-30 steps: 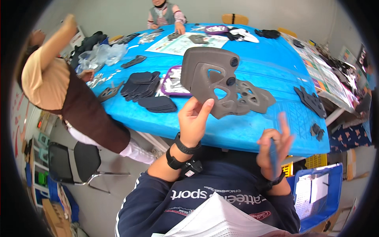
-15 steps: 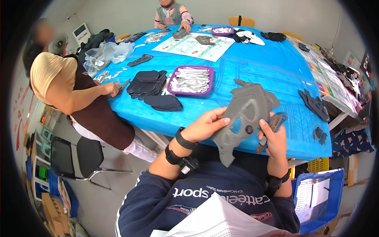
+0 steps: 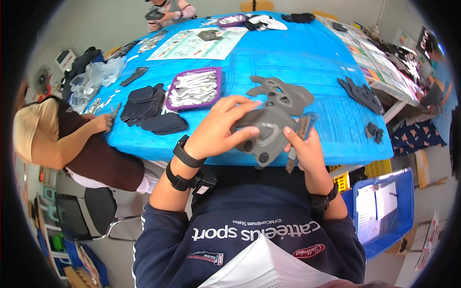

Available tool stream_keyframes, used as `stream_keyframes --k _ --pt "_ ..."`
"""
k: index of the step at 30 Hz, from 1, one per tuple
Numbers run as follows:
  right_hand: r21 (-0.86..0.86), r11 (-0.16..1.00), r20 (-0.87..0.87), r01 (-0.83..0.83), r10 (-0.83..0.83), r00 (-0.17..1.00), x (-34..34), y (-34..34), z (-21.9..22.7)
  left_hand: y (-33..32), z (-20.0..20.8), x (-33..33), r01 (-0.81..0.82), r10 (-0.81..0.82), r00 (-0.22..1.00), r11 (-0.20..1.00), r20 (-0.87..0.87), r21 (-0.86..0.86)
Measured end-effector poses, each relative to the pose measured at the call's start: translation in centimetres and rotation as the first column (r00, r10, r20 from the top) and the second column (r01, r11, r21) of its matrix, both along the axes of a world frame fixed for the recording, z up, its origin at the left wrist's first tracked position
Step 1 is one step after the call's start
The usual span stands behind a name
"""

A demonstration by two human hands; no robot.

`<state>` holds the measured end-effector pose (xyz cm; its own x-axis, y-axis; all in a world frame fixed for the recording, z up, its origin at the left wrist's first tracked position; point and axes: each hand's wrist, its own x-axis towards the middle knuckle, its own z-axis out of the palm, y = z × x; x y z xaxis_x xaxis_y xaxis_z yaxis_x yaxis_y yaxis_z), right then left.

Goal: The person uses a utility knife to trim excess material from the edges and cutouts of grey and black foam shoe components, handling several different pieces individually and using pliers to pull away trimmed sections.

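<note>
A dark grey, soft-looking cut-out piece (image 3: 271,132), like a shoe upper, is in front of me above the table's near edge. My left hand (image 3: 223,125) grips its left side, thumb on top. My right hand (image 3: 306,151) holds a wooden-handled brush (image 3: 303,128) with blue bristles upright, its thumb against the piece's right edge. A narrow tip protrudes below the right fingers; I cannot tell whether it belongs to the brush. Just beyond is another grey cut-out section (image 3: 285,96) with openings; whether it joins the held piece is unclear.
The table wears a blue cover (image 3: 269,53). A purple basket (image 3: 220,79) of white strips stands left, beside stacked dark pads (image 3: 142,105). A dark cut-out piece (image 3: 360,93) lies right. One co-worker (image 3: 62,129) works at left, another (image 3: 168,12) across the table. A blue crate (image 3: 408,211) stands lower right.
The grey piece has turned and changed shape in my hands, showing a ringed area and round holes. My left hand has spread farther over it. The view has shifted right.
</note>
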<state>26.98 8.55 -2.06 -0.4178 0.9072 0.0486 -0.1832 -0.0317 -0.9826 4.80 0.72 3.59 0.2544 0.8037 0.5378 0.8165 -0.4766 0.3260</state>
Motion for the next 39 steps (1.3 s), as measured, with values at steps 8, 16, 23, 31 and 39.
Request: stream_keyframes --k 8,16,23,31,39 --pt "-0.027 0.997 0.023 -0.068 0.069 0.997 0.5 0.6 -1.7 2.3 -3.4 3.8 0.067 -0.054 0.993 0.990 0.102 -0.122" --pt "0.015 0.999 0.208 -0.031 0.027 0.978 1.1 0.9 -1.5 3.3 -5.8 3.5 -0.014 0.017 0.996 0.999 0.085 -0.041" --pt "0.414 0.877 0.132 0.243 -0.321 0.938 3.7 1.2 -0.2 2.9 -7.2 3.9 -0.106 0.105 0.994 0.994 0.042 0.013" --pt "0.735 0.577 -0.383 0.356 -0.080 0.920 8.7 2.1 -1.2 2.2 -7.9 3.8 0.173 -0.142 0.964 0.977 -0.226 0.123" --pt "0.500 0.866 -0.160 -0.007 0.100 0.982 7.8 2.0 -3.3 2.5 -10.0 2.8 0.194 -0.194 0.981 0.981 -0.025 0.002"
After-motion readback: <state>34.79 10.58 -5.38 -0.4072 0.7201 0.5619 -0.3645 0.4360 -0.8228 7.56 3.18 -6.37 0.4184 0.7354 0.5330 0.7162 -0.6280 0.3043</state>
